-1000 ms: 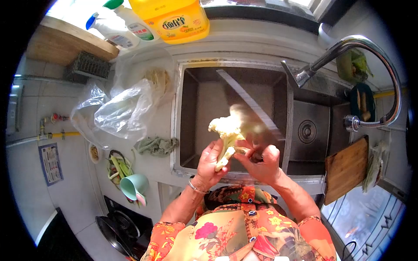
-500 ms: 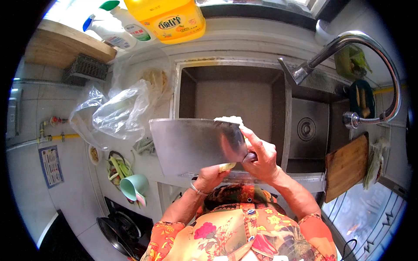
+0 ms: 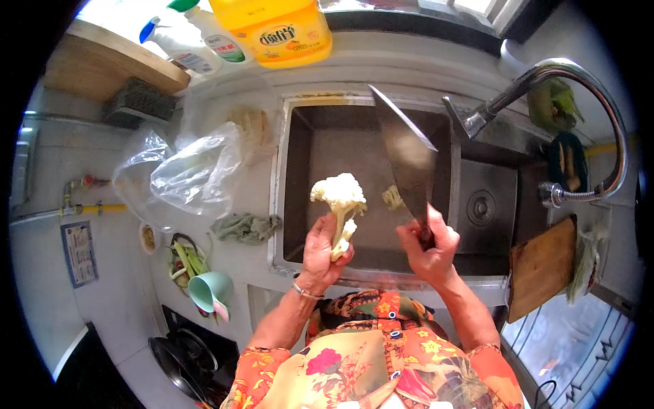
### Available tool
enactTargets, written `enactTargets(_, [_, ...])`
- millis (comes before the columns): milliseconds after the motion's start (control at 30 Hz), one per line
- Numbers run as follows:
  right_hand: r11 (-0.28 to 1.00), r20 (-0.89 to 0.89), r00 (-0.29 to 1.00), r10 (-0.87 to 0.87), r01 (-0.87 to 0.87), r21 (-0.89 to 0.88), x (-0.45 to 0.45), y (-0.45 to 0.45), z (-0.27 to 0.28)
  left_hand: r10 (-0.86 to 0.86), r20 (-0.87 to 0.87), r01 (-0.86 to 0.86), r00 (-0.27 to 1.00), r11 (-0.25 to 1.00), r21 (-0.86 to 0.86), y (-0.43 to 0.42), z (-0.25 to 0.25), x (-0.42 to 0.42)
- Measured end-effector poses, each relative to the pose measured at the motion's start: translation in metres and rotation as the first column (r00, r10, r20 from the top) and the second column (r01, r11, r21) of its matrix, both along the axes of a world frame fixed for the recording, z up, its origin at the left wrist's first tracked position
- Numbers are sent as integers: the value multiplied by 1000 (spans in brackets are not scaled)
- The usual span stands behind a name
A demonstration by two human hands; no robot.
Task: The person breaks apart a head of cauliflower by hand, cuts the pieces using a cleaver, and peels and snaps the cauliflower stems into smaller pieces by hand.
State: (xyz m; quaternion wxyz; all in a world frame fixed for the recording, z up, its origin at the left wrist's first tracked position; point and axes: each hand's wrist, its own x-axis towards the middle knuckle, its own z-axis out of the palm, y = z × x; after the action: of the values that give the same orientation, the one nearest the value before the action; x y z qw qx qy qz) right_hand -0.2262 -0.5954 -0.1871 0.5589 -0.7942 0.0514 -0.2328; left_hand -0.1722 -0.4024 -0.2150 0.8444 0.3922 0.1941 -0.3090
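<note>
My left hand (image 3: 320, 255) is closed around the stem of a cauliflower piece (image 3: 338, 191), its white head pointing up over the sink (image 3: 347, 146). In my right hand (image 3: 434, 245) is the handle of a cleaver (image 3: 409, 153), whose broad metal blade tilts up and away over the sink's right part. A small pale cauliflower bit (image 3: 393, 198) shows just left of the blade; whether it touches the blade or lies in the sink, I cannot tell. The blade and the cauliflower in my left hand are apart.
A chrome faucet (image 3: 599, 88) arches over the smaller right basin (image 3: 480, 235). A wooden cutting board (image 3: 543, 269) leans at the right. On the left are a plastic bag (image 3: 197, 177), a grey-green cloth (image 3: 247, 228) and a mint-green cup (image 3: 210, 292). A yellow jug (image 3: 276, 37) stands behind.
The cleaver has swung from lying broadside across both hands to pointing up at the right. My hands have moved apart, and the cauliflower, mostly hidden before, now shows in my left hand.
</note>
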Motion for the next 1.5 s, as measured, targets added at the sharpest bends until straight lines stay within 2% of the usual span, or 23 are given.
enactTargets(67, [986,-35,991,127,-130,-106,-6,-10,-1,-34,-90,20,995,989,-149,1,-5,0])
enactTargets(100, [984,-5,994,110,-110,-142,-7,-10,0,-51,-82,34,995,979,-199,5,-14,-2])
enactTargets(133, [984,-6,994,111,-111,-141,-8,-10,-3,-51,-83,33,995,980,-198,3,-10,-2])
enactTargets(167, [975,45,984,170,-162,-151,-9,-10,-9,22,-173,-43,985,991,-123,-2,-2,-2])
enactTargets(200, [964,93,969,228,-211,-164,-10,-11,-13,33,-175,-48,984,995,-83,-7,-4,-2])
enactTargets(233, [931,36,959,283,-265,-252,-15,-16,-14,43,-178,-52,983,998,-43,-11,-6,-2])
enactTargets(267, [931,35,959,282,-265,-251,-17,-16,-15,43,-179,-51,983,998,-43,-9,-12,-3])
enactTargets(333, [945,28,959,283,-273,-181,-17,-13,-12,-4,-149,-31,989,973,-229,-1,-18,-4])
enactTargets(400, [945,41,960,275,-262,-196,-12,-15,-8,-29,-192,-21,981,967,-253,-1,-16,-2])
enactTargets(467, [915,73,939,335,-306,-264,-9,-19,-11,-82,171,101,982,989,-106,-10,-11,-3])
enactTargets(533, [916,102,929,356,-325,-237,-5,-19,-9,-11,-18,6,1000,966,-258,-11,2,-3])
enactTargets(600, [865,78,899,431,-388,-317,-3,-22,-9,-222,156,220,962,975,31,-2,-29,0])
enactTargets(633, [866,77,899,431,-388,-316,-3,-21,-10,-222,155,220,963,975,32,-3,-25,0])
enactTargets(700, [873,101,899,426,-379,-308,-3,-21,-13,-133,37,133,990,991,3,-6,-16,-2])
enactTargets(933, [856,80,903,422,-367,-365,-4,-22,-25,-160,67,170,985,966,-196,-15,4,-1])
enactTargets(1000, [840,67,905,421,-361,-405,-6,-22,-29,-174,-52,153,983,948,-279,-13,-6,0])
enactTargets(1133, [857,93,907,411,-349,-380,-7,-20,-36,-133,30,137,991,973,-188,-16,7,-3])
enactTargets(1233, [849,93,908,409,-342,-403,-6,-20,-40,-168,-150,100,974,919,-380,-13,-2,0])
enactTargets(1267, [845,96,909,406,-333,-418,-6,-20,-40,-210,-25,203,977,965,-165,-12,-2,0])
enactTargets(1300, [840,100,910,403,-324,-435,-5,-20,-41,-275,89,269,957,961,68,-12,-2,1])
enactTargets(1433, [849,113,903,414,-338,-406,-2,-22,-48,-277,30,274,960,958,84,-10,-2,3])
enactTargets(1500, [810,5,894,447,-402,-427,-2,-27,-48,-62,106,77,992,985,-151,-12,13,-5])
